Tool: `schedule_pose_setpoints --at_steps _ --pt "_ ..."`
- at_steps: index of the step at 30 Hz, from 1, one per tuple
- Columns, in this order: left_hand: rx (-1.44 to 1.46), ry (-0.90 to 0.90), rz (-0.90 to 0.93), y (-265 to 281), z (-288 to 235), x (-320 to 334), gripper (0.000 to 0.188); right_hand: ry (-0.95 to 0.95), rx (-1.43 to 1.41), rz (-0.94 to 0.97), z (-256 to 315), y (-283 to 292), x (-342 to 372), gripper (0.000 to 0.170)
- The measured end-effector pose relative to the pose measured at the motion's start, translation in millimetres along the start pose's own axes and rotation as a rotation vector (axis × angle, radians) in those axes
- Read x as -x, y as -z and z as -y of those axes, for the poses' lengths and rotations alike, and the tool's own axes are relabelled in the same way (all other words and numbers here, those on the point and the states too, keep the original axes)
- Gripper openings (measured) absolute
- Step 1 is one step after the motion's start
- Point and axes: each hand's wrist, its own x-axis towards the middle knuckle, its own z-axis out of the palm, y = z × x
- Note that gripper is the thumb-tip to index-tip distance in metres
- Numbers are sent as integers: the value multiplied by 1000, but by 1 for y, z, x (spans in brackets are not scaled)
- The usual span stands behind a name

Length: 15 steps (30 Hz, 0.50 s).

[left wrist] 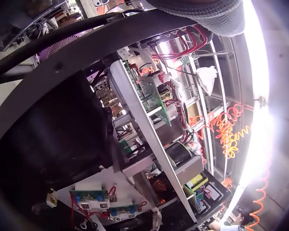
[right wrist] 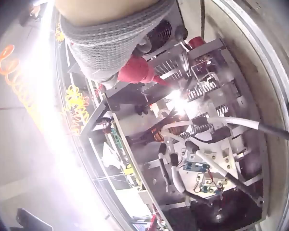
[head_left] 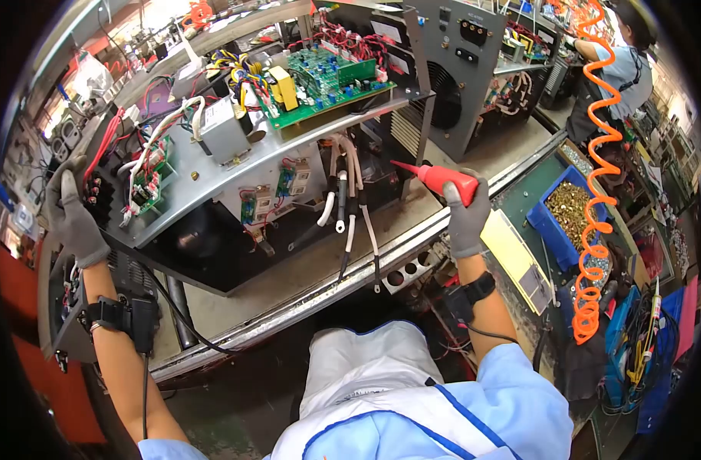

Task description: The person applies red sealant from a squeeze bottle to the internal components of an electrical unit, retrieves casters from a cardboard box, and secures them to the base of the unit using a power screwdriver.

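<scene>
My gloved right hand [head_left: 468,216] grips a red squeeze bottle [head_left: 456,186] with a long pointed nozzle. The nozzle points left, toward the open side of a metal machine chassis [head_left: 205,188]. In the right wrist view the bottle [right wrist: 137,70] shows below the knitted glove, its tip over the chassis interior. My gloved left hand [head_left: 76,218] rests at the left end of the chassis, fingers extended up along its edge. Thick cables [head_left: 342,201] with metal lugs hang from the near side. A green circuit board [head_left: 327,84] sits on the upper shelf.
A blue bin [head_left: 546,230] of brass-coloured hardware stands at the right, near a coiled orange air hose [head_left: 599,138]. A second grey machine [head_left: 454,77] stands behind. A metal rail [head_left: 289,307] edges the bench. Another person [head_left: 618,77] works at the far right.
</scene>
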Motion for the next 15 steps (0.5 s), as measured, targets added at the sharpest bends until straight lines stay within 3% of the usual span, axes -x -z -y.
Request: schedule_pose_setpoints --at_steps 3,15 --pt "57 26 -24 -3 -3 3 25 158 123 20 -3 -19 -5 43" --pt "-4 -13 -13 -2 -5 4 26 308 199 73 -10 -50 -9 39"
